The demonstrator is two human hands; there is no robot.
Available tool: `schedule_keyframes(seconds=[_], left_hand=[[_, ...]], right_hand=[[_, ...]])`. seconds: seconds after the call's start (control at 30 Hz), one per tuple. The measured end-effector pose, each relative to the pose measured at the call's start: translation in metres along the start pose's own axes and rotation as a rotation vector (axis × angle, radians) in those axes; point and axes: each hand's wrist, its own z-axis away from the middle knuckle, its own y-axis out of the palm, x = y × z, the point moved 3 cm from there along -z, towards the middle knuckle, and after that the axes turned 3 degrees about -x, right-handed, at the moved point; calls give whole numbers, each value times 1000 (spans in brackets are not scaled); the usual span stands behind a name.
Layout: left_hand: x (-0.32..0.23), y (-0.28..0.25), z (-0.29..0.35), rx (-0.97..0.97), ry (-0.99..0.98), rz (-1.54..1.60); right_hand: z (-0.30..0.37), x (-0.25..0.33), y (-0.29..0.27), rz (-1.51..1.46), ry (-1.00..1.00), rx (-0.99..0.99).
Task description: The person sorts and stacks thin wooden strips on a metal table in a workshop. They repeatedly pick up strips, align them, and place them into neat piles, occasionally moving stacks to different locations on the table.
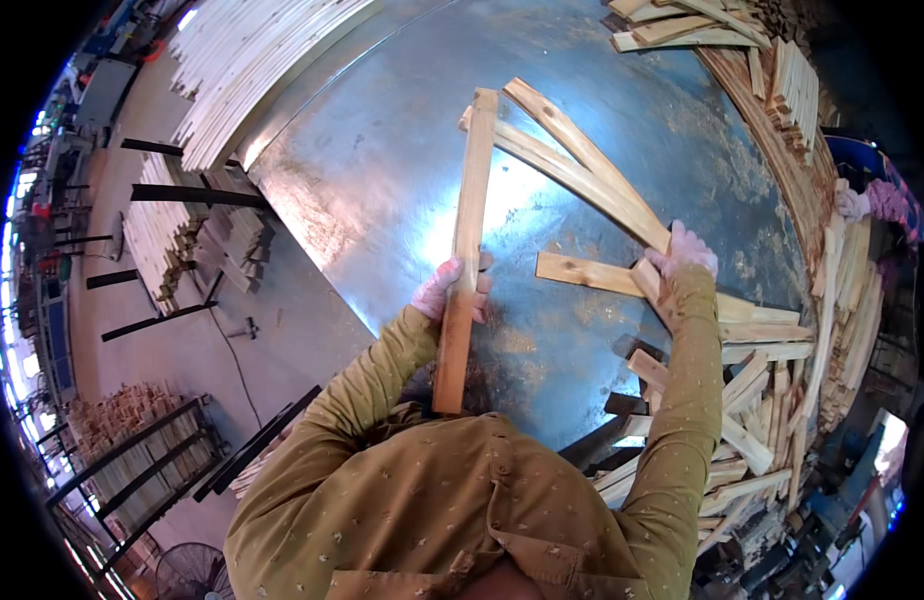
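Observation:
My left hand (pixel 450 287), in a pale glove, is wrapped round a long wooden plank (pixel 469 200), which points away from me with its near end close to my chest. Over to the right, my right hand (pixel 683 250), also gloved, closes on the near end of a second plank (pixel 582 184). The far end of that one reaches behind the first plank. Close beside it lies a third plank (pixel 557 122), slanting the same way. A shorter-looking board (pixel 588 272) rests on the metal table just left of my right wrist, partly hidden by my forearm.
The metal table (pixel 372 150) spreads out before me. Loose offcuts (pixel 752 400) lie heaped at its right side, and more boards (pixel 682 30) at the far right. Stacked strips (pixel 252 60) stand far left, beside black rack arms (pixel 197 194). A co-worker's gloved hand (pixel 852 204) touches boards at right.

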Motion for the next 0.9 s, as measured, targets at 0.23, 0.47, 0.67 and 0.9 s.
schedule_keyframes(seconds=[0.23, 0.47, 0.67, 0.9], left_hand=[[-44, -25, -12, -31, 57, -139], [-21, -4, -29, -145, -62, -261], [-102, -76, 1, -367, 111, -992], [-147, -44, 36, -713, -99, -2035]], right_hand=[[93, 95, -69, -539, -31, 167], [118, 177, -34, -686, -443, -113], [-19, 69, -3, -126, 88, -390], [15, 85, -21, -843, -49, -833]])
